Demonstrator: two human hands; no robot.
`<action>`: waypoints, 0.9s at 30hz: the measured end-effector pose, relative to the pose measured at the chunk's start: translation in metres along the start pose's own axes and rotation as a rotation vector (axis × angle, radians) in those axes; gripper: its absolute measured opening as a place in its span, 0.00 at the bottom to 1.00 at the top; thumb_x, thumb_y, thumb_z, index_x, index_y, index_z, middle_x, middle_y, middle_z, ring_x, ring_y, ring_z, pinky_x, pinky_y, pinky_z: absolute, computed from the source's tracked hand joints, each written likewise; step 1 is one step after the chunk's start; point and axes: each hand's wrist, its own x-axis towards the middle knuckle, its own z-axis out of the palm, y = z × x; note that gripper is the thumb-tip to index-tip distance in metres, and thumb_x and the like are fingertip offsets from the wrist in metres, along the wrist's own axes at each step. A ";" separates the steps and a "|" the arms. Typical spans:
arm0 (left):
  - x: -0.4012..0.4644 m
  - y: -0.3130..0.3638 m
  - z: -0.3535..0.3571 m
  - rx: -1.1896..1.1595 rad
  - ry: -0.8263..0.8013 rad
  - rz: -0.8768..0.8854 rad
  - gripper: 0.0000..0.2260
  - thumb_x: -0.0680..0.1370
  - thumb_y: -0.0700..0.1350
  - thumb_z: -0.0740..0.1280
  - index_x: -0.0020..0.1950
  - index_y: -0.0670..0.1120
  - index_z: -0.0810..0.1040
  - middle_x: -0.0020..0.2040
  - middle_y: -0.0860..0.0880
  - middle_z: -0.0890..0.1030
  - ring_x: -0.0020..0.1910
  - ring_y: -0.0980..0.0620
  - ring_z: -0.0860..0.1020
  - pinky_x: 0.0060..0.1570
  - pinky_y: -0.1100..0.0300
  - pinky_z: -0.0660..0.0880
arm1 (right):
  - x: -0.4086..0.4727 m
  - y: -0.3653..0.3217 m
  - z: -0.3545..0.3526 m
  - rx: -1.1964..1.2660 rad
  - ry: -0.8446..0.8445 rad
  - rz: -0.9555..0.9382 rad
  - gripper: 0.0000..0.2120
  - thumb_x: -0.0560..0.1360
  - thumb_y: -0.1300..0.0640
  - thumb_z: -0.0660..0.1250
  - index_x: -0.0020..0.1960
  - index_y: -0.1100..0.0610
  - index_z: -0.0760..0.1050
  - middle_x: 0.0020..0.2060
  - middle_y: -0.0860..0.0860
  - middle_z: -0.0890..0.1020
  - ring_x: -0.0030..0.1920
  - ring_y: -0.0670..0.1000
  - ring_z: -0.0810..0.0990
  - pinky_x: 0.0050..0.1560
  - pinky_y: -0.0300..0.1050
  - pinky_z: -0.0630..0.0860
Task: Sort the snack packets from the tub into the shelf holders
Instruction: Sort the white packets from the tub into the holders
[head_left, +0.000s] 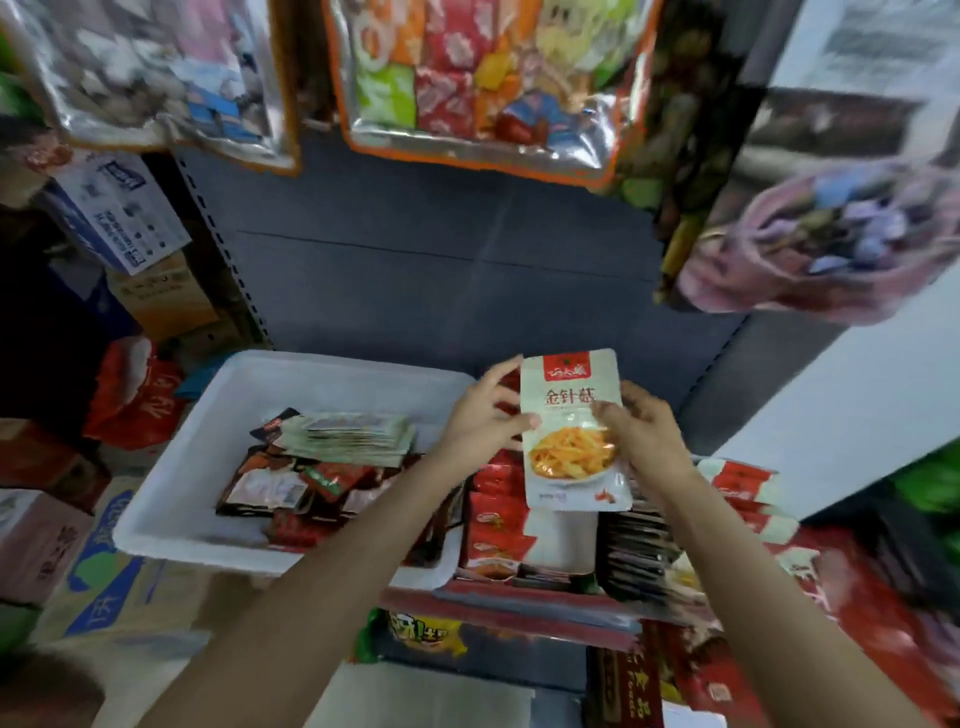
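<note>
A white snack packet (571, 441) with a red top band and a picture of yellow strips is held upright above the shelf holders. My left hand (480, 415) grips its left edge and my right hand (641, 428) grips its right edge. Below and to the left stands the white tub (208, 415), holding a stack of pale green packets (348, 434) and several dark and red packets (291, 488). Under the held packet, the shelf holders (519, 584) carry rows of red packets (498, 525) and dark packets (636, 551).
Large clear bags of mixed snacks (483, 78) hang overhead, with another bag (810, 234) at the right. Cardboard boxes (114, 213) pile up at the left. A dark grey shelf back panel (441, 270) stands behind the tub. More red packs (748, 488) lie at the right.
</note>
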 end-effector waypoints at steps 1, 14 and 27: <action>0.003 0.005 0.018 -0.009 0.002 0.003 0.32 0.74 0.34 0.69 0.73 0.48 0.61 0.46 0.47 0.76 0.42 0.53 0.79 0.38 0.60 0.81 | -0.003 0.000 -0.017 0.010 0.019 -0.007 0.08 0.78 0.66 0.61 0.53 0.57 0.75 0.43 0.51 0.83 0.40 0.47 0.82 0.38 0.38 0.77; 0.013 0.008 0.175 0.865 -0.124 0.233 0.14 0.77 0.44 0.64 0.62 0.45 0.76 0.58 0.47 0.76 0.60 0.48 0.73 0.60 0.51 0.70 | -0.024 -0.003 -0.176 0.422 0.320 -0.142 0.11 0.79 0.66 0.56 0.52 0.54 0.73 0.45 0.47 0.84 0.44 0.45 0.84 0.39 0.38 0.78; 0.003 -0.006 0.191 0.564 -0.038 0.057 0.15 0.76 0.38 0.66 0.62 0.45 0.74 0.56 0.50 0.78 0.52 0.56 0.76 0.54 0.64 0.74 | -0.024 0.037 -0.206 0.298 0.059 -0.115 0.11 0.78 0.65 0.60 0.58 0.57 0.74 0.53 0.52 0.82 0.53 0.51 0.82 0.46 0.40 0.79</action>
